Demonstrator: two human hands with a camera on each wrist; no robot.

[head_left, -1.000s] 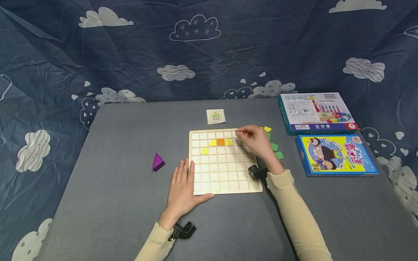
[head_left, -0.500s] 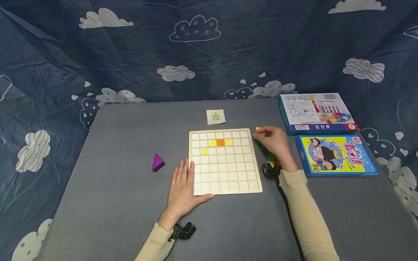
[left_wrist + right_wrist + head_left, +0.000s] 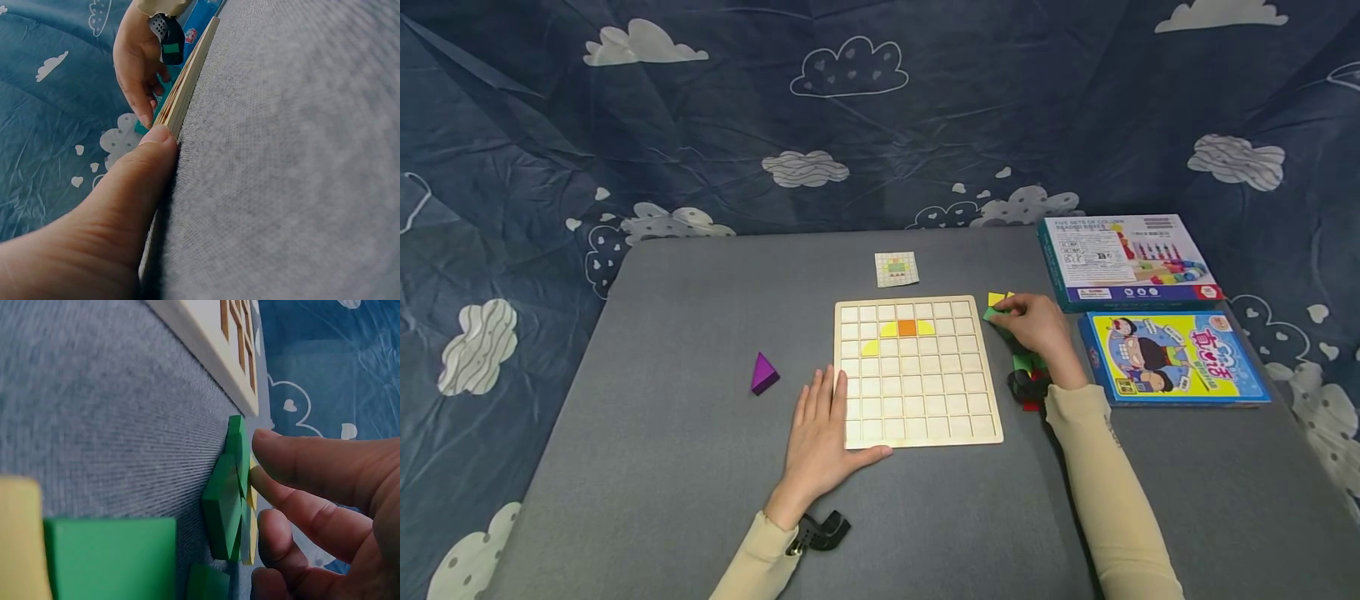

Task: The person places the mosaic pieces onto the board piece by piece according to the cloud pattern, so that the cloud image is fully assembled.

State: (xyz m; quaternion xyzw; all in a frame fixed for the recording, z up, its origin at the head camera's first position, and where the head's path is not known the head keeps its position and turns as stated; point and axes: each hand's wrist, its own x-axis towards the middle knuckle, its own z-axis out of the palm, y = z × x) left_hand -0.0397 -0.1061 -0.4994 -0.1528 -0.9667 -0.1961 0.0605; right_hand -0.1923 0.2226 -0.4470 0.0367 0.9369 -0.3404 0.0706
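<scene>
Wooden board (image 3: 921, 410) squarish, pointing ahead; left hand (image 3: 820, 433) outstretched against it; right hand (image 3: 1036, 325) at green tile (image 3: 988, 314), grip unclear.

A yellow-topped box (image 3: 1176, 358) lies just beside a white-topped box (image 3: 1127, 260).
</scene>
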